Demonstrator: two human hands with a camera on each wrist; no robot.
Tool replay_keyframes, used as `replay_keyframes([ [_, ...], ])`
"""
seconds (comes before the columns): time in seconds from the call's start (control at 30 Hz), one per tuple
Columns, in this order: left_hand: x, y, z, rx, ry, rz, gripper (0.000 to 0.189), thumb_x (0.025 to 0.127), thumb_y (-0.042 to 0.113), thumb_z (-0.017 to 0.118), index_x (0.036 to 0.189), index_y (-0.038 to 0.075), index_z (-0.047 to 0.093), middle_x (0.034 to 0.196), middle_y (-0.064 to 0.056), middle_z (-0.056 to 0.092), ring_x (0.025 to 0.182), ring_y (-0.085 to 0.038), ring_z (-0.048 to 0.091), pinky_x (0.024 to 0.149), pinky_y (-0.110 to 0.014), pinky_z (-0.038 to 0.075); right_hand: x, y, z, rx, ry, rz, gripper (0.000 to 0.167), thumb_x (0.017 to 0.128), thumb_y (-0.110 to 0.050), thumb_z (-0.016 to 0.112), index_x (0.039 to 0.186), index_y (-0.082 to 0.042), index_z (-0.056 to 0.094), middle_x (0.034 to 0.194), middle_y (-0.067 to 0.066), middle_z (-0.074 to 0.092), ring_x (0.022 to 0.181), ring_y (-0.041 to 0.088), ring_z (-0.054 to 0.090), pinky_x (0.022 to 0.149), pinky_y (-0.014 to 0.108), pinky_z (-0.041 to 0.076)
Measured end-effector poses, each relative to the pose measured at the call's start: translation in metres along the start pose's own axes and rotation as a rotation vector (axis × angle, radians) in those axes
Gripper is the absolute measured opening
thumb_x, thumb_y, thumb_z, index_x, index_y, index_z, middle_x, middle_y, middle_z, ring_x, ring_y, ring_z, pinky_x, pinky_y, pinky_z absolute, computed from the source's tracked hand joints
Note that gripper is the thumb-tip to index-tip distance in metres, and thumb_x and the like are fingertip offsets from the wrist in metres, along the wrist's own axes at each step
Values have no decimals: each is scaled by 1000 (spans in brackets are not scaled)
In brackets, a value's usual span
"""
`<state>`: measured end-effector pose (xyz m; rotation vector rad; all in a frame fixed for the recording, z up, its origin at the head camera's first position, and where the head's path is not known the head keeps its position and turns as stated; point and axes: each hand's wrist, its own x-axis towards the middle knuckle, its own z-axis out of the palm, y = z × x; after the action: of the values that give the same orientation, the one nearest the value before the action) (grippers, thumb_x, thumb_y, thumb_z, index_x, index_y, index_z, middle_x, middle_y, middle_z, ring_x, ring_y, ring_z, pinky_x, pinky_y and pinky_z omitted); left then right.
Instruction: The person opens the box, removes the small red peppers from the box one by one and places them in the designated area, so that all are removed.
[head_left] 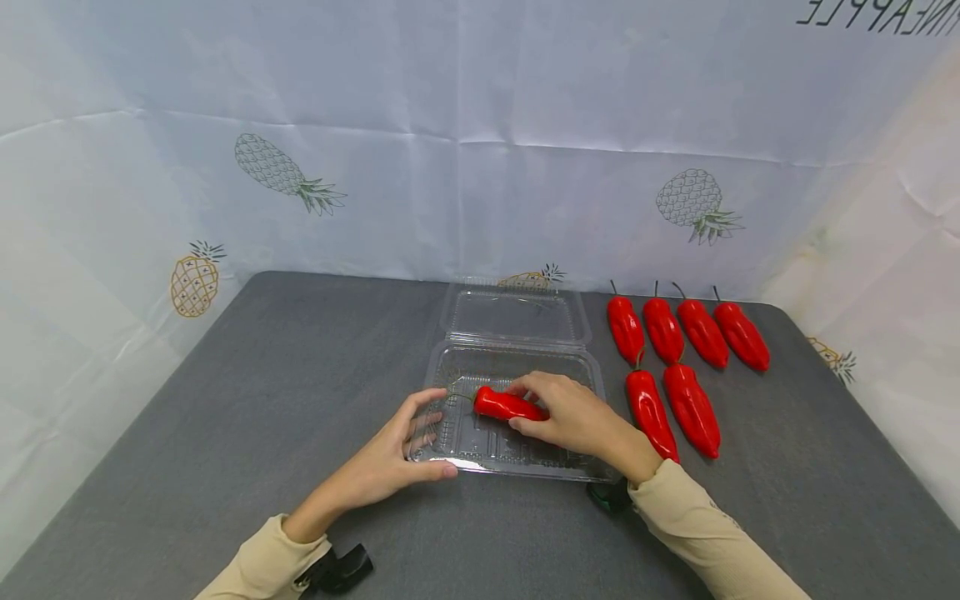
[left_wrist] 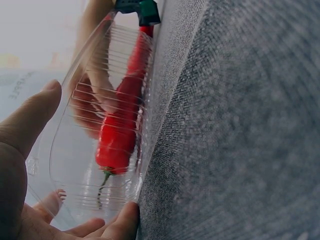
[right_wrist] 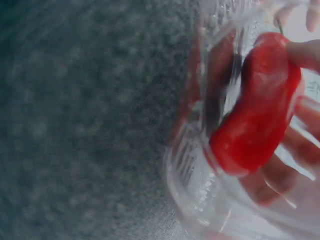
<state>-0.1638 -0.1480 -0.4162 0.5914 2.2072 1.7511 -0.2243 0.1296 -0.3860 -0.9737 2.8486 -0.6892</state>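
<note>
A clear plastic clamshell container [head_left: 517, 454] lies with its lid folded back, away from me. Over its base, my right hand [head_left: 573, 417] grips a glossy red pepper [head_left: 501, 403] between thumb and fingers. The pepper lies lengthwise, its thin green stem pointing left; in the right wrist view the same red pepper [right_wrist: 257, 110] shows up close inside the clear walls. My left hand [head_left: 390, 458] is spread around the container's left end, thumb by the front edge and fingers along the side. Through the ribbed wall, the left wrist view shows the pepper [left_wrist: 120, 130].
Several more red peppers [head_left: 692, 408] lie in two rows to the right of the container, stems pointing away. The grey table [head_left: 300, 375] ends at a white cloth [head_left: 450, 208] printed with pineapples. The transparent lid [head_left: 517, 317] reaches the table's far edge.
</note>
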Motion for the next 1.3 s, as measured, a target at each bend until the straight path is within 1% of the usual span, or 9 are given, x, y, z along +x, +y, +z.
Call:
replay_keyframes([
  [0.13,0,0,0,-3,3,8,88,84,17,80,151,7,24,162,-18,22,146,-43,31,117,-55,35,1,2,1,-26,6,-51,38,87,-22,71,124,-14,67,101,-2,68,82,9,59,71,23,54],
  [0.23,0,1,1,-5,3,7,88,84,17,80,151,8,24,161,-18,22,147,-42,31,117,-56,35,1,3,0,-30,-1,-75,39,86,-20,70,124,-15,68,98,-2,67,79,8,57,67,20,51],
  [0.37,0,1,0,-2,1,1,88,85,18,80,151,8,23,162,-17,22,147,-42,31,117,-55,34,1,3,-1,-27,-13,-89,40,83,-18,71,123,-16,69,97,-3,66,80,8,56,67,18,50],
  [0.53,0,1,0,2,1,-6,88,85,19,80,151,8,23,162,-17,22,147,-41,30,118,-55,34,1,3,-1,-30,-33,-82,41,80,-16,71,121,-16,68,99,-3,64,80,8,55,67,19,49],
  [0.73,0,1,0,-1,5,-11,89,84,18,80,152,9,23,162,-15,21,147,-40,31,118,-54,35,0,3,-1,-60,-75,-95,38,83,-17,75,119,-12,67,106,-2,65,85,10,58,75,25,54],
  [0.93,-2,4,0,-7,12,-30,92,82,18,82,153,14,23,163,-10,21,148,-35,32,118,-51,35,0,3,-1,-58,-80,-111,40,85,-19,78,122,-10,67,111,2,69,92,14,62,82,32,58],
  [1.13,-3,4,0,4,9,-34,92,82,19,82,153,14,22,164,-10,20,148,-35,32,118,-51,35,-1,3,-2,-55,-89,-111,44,85,-17,78,127,-8,65,117,5,69,98,17,64,87,35,59],
  [1.3,-2,4,0,2,9,-32,92,82,18,82,153,14,22,164,-11,20,148,-35,31,118,-52,35,-2,3,-3,-43,-69,-127,47,86,-17,77,131,-10,63,119,5,69,100,17,65,88,36,59],
])
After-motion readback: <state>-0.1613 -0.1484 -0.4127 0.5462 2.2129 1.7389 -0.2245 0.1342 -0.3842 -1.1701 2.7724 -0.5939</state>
